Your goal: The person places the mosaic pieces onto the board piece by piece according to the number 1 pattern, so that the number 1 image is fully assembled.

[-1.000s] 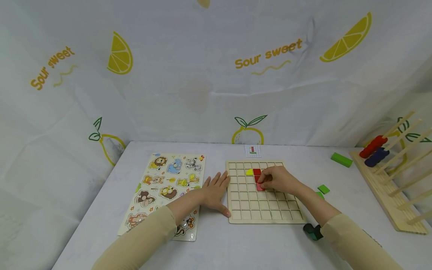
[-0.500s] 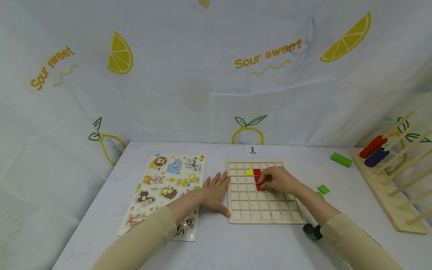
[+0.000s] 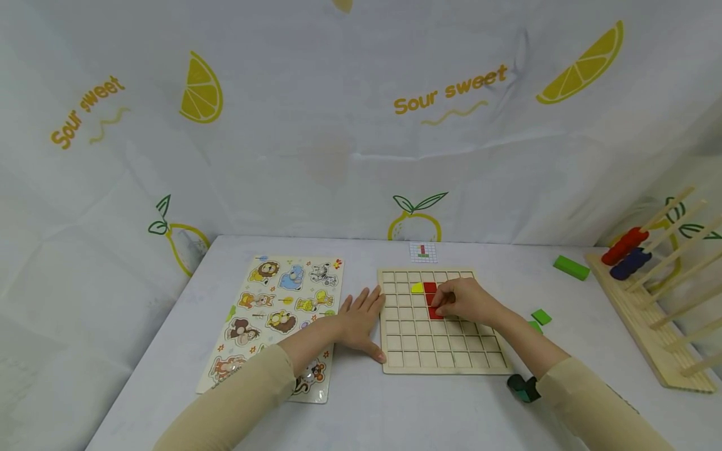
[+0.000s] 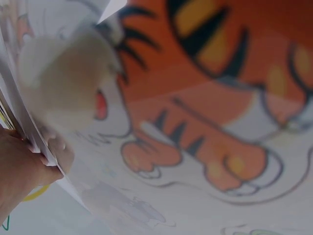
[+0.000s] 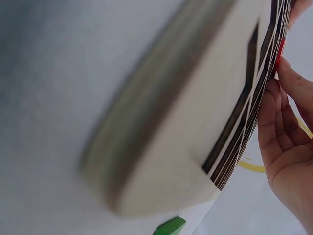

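Note:
A wooden grid board [image 3: 420, 359] lies on the white cloth. My left hand [image 3: 360, 322] rests flat with spread fingers against its left edge. The thumb and bent fingers of my right hand [image 3: 465, 300] pinch a red square tile [image 3: 435, 312], which lies flat in a cell. Above that, more red [image 3: 430, 287] runs up the same column, partly hidden by the fingers. To its left is a yellow tile [image 3: 417, 288] with one rounded corner. In the right wrist view, the thumb tip of my right hand [image 5: 288, 147] meets the red edge at the board's surface.
An animal picture puzzle [image 3: 301, 282] lies under my left forearm. A small pattern card [image 3: 423, 252] sits behind the board. Green tiles [image 3: 541, 316], a green block [image 3: 571, 267], a dark green piece [image 3: 522, 388] and a peg rack [image 3: 648, 326] with red and blue beads stand right.
The red tile under my right fingertips has gone from a pale, glinting look to plain red in its cell. Both hands have stayed in place.

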`<state>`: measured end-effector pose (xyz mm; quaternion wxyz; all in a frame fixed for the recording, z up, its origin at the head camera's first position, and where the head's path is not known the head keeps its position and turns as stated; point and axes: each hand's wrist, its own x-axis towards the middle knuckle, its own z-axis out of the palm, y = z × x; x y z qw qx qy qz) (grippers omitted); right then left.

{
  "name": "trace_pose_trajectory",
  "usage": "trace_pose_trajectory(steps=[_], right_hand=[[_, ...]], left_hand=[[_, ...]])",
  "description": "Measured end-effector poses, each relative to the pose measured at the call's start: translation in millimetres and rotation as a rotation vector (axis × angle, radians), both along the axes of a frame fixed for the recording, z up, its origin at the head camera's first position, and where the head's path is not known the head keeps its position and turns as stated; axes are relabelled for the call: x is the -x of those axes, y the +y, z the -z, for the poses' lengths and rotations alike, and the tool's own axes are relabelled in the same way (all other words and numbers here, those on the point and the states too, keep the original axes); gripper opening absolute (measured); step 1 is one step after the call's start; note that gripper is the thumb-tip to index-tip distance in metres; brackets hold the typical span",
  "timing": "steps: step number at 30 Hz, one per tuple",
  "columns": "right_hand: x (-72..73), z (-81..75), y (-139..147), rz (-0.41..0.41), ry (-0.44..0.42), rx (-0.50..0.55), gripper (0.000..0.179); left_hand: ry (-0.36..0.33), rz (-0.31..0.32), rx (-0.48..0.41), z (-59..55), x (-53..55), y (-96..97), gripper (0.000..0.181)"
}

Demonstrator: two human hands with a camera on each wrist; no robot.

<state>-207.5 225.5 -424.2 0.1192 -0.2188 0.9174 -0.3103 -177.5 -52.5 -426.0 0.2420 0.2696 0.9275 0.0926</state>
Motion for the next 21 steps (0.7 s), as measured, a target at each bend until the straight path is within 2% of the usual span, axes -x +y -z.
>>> trace_pose_trajectory(steps=[8, 15, 21], right_hand=[[-0.8, -1.9, 0, -0.004, 0.013, -0.007, 0.007], [1.1, -4.5, 5, 0.024, 0.065, -0.038, 0.007], [3.0, -11.6, 15, 0.052, 0.045, -0.011, 0.005]], left_hand=[[0.004, 0.002, -0.006, 1.5, 0.5, -0.4, 0.125], [0.004, 0.003, -0.008, 2.1, 1.1, -1.0, 0.125], [0.004, 0.004, -0.008, 2.1, 1.4, -0.9, 0.125]])
